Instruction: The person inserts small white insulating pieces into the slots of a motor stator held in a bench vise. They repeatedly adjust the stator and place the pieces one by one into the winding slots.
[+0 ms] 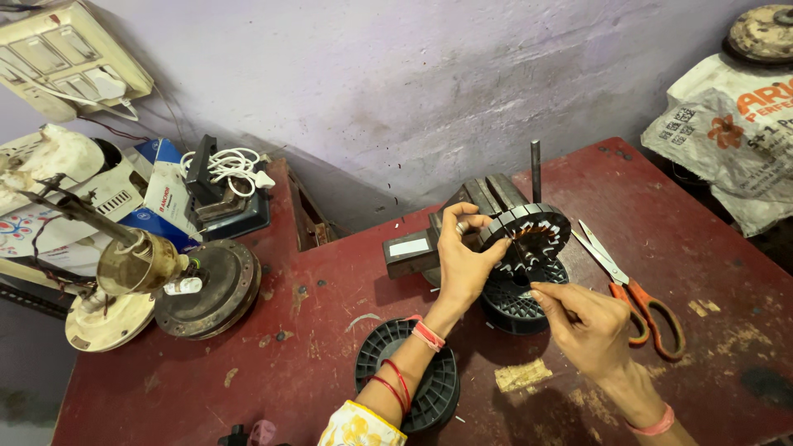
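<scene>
Left hand (464, 256) gripping, right hand (588, 322) fingers pinched

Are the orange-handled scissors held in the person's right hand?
No, the scissors lie on the red table, beside the right hand, which pinches a thin wire.

A blue and white cardboard box (163, 196) lies tilted at the left, just off the far left corner of the dark red worktop (330, 347), with a red patch on its white flap. A small white rectangular label (409, 247) sits on the side of the grey metal block (413, 252) near the middle of the worktop. At the upper right, a crumpled white plastic sack (727, 132) with orange lettering, an orange flower picture and black square codes rests beyond the worktop's right edge
</scene>
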